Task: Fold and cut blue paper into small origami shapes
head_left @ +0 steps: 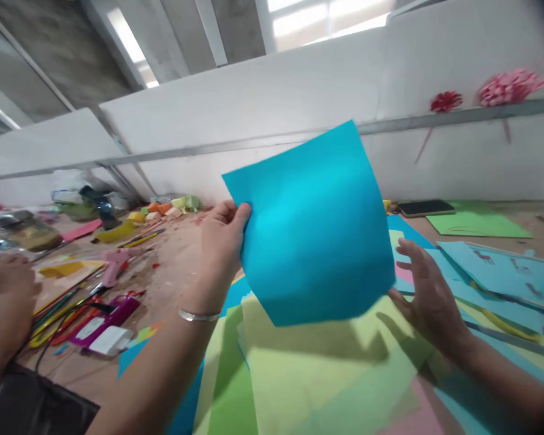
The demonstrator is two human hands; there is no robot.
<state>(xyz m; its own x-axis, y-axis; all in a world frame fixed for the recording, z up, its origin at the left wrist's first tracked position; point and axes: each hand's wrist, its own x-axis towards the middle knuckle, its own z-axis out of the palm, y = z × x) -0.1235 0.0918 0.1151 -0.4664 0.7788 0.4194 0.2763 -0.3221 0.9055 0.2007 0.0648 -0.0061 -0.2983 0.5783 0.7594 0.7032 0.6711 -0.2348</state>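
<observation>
A sheet of bright blue paper point(315, 235) is held up, slightly curved, in front of me. My left hand point(229, 232) pinches its left edge between thumb and fingers, with a silver bangle on the wrist. Beside the sheet's lower right corner is my right hand point(424, 290), its fingers spread apart; the thumb is close to the corner, and whether it touches I cannot tell. Beneath the raised sheet lie pale yellow paper point(308, 368) and green paper point(231, 374), with blue and pink sheets partly covered.
On the left are a pink glue gun point(115, 266), a purple power strip point(106, 320), a glass jar point(22, 229) and another person's hand point(6, 290). To the right are a phone point(426, 208), green paper point(478, 219) and light blue printed sheets point(508, 266). Paper flowers point(510, 87) rest on the wall ledge.
</observation>
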